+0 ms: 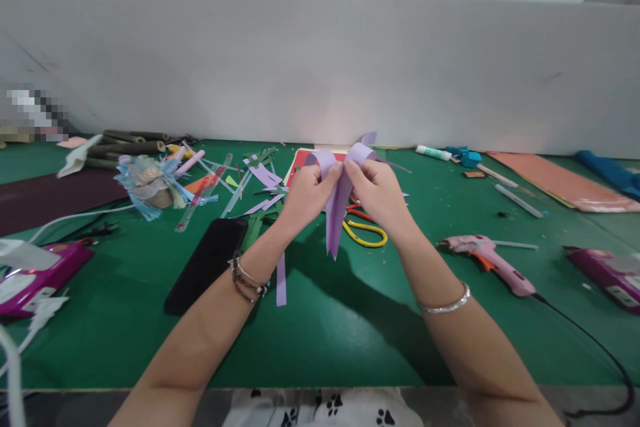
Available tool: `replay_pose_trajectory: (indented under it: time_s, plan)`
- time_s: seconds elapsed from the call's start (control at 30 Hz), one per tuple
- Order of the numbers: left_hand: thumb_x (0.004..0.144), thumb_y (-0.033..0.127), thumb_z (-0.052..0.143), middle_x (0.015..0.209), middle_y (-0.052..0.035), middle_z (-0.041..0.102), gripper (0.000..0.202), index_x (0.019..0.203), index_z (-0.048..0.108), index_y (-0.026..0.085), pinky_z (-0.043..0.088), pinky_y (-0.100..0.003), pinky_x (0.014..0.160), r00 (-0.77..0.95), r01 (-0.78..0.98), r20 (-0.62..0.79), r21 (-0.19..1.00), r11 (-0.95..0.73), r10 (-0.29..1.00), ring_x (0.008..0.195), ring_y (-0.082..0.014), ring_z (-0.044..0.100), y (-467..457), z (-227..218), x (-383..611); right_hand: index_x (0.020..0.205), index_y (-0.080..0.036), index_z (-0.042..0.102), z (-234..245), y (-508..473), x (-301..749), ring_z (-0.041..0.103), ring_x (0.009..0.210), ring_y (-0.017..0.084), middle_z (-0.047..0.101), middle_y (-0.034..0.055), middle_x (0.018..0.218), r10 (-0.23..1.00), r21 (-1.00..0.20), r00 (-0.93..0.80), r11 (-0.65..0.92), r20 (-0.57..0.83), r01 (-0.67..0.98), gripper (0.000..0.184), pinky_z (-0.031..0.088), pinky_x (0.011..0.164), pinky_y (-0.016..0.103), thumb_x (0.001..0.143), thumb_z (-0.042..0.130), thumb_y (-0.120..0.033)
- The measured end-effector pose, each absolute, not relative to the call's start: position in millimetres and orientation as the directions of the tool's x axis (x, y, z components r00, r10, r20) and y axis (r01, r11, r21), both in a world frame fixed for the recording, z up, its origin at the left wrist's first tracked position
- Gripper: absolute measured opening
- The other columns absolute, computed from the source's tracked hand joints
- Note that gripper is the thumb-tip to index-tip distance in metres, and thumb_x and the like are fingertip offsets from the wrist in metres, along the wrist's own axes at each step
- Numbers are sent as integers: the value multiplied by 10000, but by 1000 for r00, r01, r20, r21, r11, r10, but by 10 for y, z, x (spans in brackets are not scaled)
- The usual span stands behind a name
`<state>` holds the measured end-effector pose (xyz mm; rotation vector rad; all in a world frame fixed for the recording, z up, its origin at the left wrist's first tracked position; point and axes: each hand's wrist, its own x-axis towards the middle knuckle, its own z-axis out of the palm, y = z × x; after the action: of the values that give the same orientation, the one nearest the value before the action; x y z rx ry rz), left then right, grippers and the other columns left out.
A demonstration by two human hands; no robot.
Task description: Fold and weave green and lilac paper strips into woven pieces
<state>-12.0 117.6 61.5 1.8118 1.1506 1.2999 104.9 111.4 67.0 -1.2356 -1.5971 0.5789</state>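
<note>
A lilac paper strip (339,213), curled into loops at the top with two pointed tails hanging down, is held up above the green table. My left hand (309,197) pinches it from the left, just under one loop. From the right, my right hand (377,193) pinches it below the other loop, thumbs close together. Under my hands lie scissors with yellow and red handles (367,240), their blades hidden. Red paper (303,163) shows partly behind my left hand. Cut lilac scraps (265,173) lie to the left, and a narrow lilac strip (281,283) lies near my left forearm.
Left on the green table (330,340) are a black phone (207,267), a ruler (205,193), a blue tasselled bundle (155,183) and a purple power strip (45,280). Right are a pink glue gun (493,263) with trailing cord, a glue stick (433,153) and orange sheets (565,180). A white partition (320,60) stands behind.
</note>
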Motion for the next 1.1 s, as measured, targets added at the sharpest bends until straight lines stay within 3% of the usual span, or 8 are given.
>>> replay_pose_trajectory:
  time_s: [0.17, 0.37, 0.6, 0.73, 0.83, 0.93, 1.1]
  plan:
    - [797, 365, 439, 434, 58, 336, 367, 495, 407, 159, 212, -202, 385, 161, 266, 418, 854, -447, 894, 393, -53, 284, 1161, 606, -97, 504, -176, 361, 666, 1116, 1046, 303, 376, 39, 337, -66, 416, 900, -850, 49, 389, 433, 355, 334, 210, 387, 200, 796, 452, -310]
    - [809, 340, 420, 443, 57, 336, 326, 548, 481, 152, 246, -200, 408, 53, 246, 433, 868, -432, 900, 414, -65, 314, 1167, 615, -111, 475, -170, 357, 699, 1092, 1050, 266, 385, 39, 314, -62, 422, 888, -837, 87, 387, 451, 387, 371, 183, 389, 209, 809, 444, -307]
    - [783, 386, 448, 496, 26, 486, 327, 566, 490, 146, 327, -194, 454, 222, 248, 347, 884, -397, 911, 468, -85, 453, 1153, 580, -70, 479, -185, 342, 716, 1114, 1079, 256, 355, 40, 293, -76, 397, 891, -894, 137, 404, 432, 193, 402, 206, 380, 208, 797, 453, -404]
    - [821, 352, 386, 476, 17, 513, 367, 534, 488, 146, 337, -195, 459, 169, 261, 380, 872, -413, 909, 447, -82, 461, 1173, 539, -48, 441, -182, 360, 739, 1100, 1101, 276, 341, 43, 320, -67, 356, 922, -865, -11, 367, 387, 344, 420, 217, 383, 212, 795, 458, -388]
    - [819, 340, 396, 420, 33, 458, 392, 476, 436, 154, 296, -192, 416, 122, 262, 426, 857, -443, 896, 398, -67, 401, 1189, 513, -43, 420, -174, 384, 737, 1091, 1100, 289, 333, 43, 355, -59, 338, 927, -811, -60, 353, 369, 466, 399, 211, 377, 211, 787, 466, -308]
    - [807, 371, 421, 396, 45, 414, 396, 472, 412, 160, 280, -188, 385, 86, 226, 409, 880, -418, 908, 374, -64, 393, 1194, 495, -42, 412, -171, 388, 718, 1096, 1091, 312, 337, 45, 381, -47, 342, 921, -807, -68, 370, 384, 460, 409, 216, 377, 209, 804, 426, -283]
    - [805, 435, 409, 420, 32, 479, 377, 561, 492, 159, 332, -181, 386, 27, 101, 332, 937, -333, 943, 390, -77, 459, 1184, 517, -52, 401, -178, 331, 709, 1098, 1075, 276, 320, 34, 315, -61, 331, 939, -870, -13, 322, 342, 373, 442, 198, 359, 201, 818, 416, -298]
